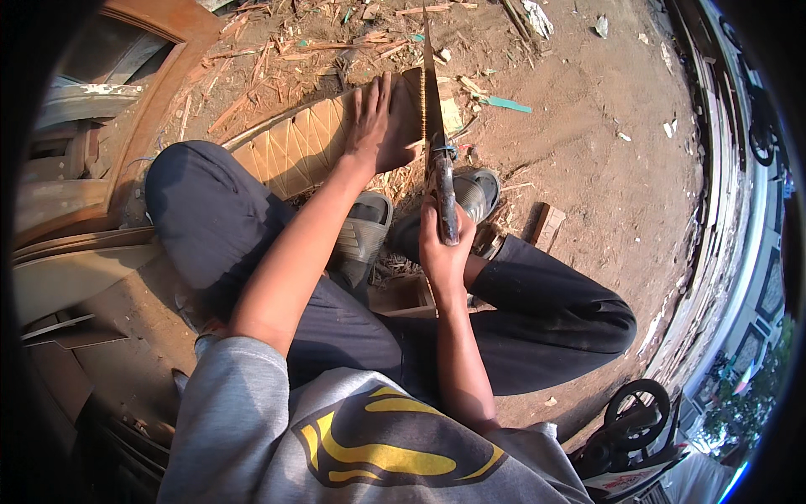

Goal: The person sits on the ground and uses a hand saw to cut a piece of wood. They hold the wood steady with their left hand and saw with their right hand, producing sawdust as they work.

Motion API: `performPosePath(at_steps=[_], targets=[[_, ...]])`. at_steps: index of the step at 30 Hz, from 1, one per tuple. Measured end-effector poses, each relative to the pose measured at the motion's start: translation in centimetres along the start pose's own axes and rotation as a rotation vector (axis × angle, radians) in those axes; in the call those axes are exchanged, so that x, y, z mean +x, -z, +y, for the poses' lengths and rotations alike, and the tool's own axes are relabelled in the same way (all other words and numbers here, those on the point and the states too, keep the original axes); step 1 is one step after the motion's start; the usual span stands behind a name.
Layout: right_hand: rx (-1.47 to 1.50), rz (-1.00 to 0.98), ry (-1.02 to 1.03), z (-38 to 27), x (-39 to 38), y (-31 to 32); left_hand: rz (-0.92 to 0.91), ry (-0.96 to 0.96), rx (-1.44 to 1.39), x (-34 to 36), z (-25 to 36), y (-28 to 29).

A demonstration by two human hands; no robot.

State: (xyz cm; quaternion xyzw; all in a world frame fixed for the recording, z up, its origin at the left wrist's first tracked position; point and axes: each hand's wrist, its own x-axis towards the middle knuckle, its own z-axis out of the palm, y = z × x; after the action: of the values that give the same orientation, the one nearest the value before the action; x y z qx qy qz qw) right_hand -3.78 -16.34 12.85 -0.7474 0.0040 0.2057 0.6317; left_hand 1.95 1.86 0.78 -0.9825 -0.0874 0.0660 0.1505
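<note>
My left hand (381, 133) lies flat on a wooden board (295, 144), fingers stretched toward its far edge. Zigzag lines mark the board's top, and its right end looks darker. In my right hand (445, 249) is a handsaw (445, 186), gripped by its worn, dark handle. The blade points away from me, along the right end of the board, with its toothed edge toward my left hand. Whether the teeth touch the wood I cannot tell. My sandalled feet (363, 235) are just below the board.
Wood splinters (252, 97) litter the dirt ground around the board. At the left lean brown wooden frames (159, 118). A short wood block (548, 225) lies right of my feet. Stacked planks (714, 185) line the right side, and a motorbike wheel (638, 413) shows at the lower right.
</note>
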Motion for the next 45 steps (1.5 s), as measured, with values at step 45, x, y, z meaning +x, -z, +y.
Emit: performPosePath(at_steps=[45], targets=[[0.061,0.074,-0.143,-1.4,2.4,1.1,0.257,0.394,-0.603,2.8,0.9,-1.2]])
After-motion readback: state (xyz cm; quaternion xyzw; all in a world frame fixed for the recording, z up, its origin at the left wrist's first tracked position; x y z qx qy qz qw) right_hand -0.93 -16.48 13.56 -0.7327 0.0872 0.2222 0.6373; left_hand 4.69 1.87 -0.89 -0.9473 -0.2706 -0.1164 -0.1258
